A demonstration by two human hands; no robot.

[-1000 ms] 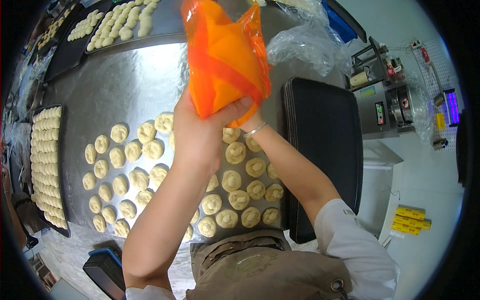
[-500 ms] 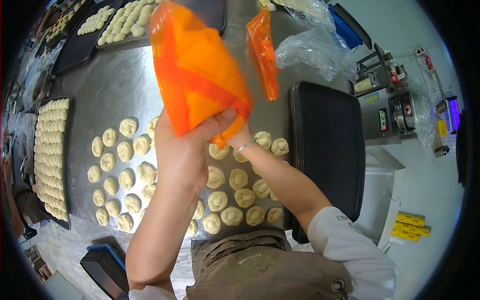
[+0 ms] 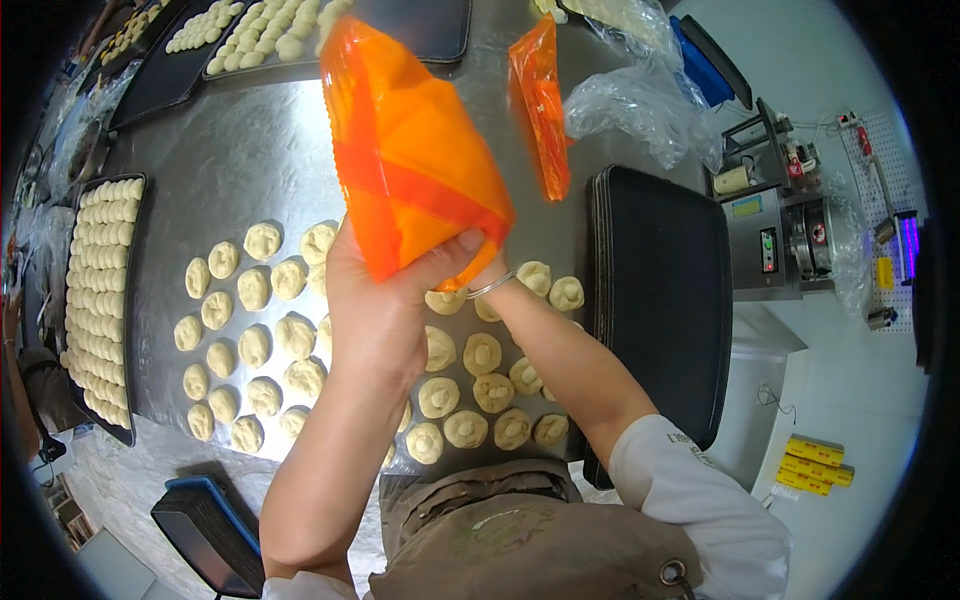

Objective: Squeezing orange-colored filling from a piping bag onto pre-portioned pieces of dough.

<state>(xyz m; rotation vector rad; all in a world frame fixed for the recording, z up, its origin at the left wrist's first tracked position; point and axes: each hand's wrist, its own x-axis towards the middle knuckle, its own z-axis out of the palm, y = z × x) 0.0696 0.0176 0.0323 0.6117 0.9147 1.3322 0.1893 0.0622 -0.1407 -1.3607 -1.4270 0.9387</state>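
Note:
A bulging orange piping bag [image 3: 420, 150] is held up over the steel table [image 3: 200, 145]. My left hand [image 3: 385, 275] is closed round its near, gathered end, with the thumb lying across the plastic. My right hand [image 3: 488, 272] reaches behind that same end; its fingers are hidden by the bag, and a bracelet shows at the wrist. Below and to both sides lie flattened dough rounds [image 3: 253, 289] in loose rows, many dented in the middle. Some of the right-hand rounds [image 3: 492, 393] carry a pale dab in their centre. My left hand and forearm cover part of the rows.
Stacked black trays [image 3: 660, 300] stand to the right. A tray of dough pieces [image 3: 104, 285] borders the left, and another dough tray [image 3: 262, 38] is at the far side. Beyond the bag lie an orange plastic piece [image 3: 542, 110] and crumpled clear plastic [image 3: 640, 105].
The bag and both hands have shifted slightly right over the dough rounds. My view has moved a little too. The grip looks the same.

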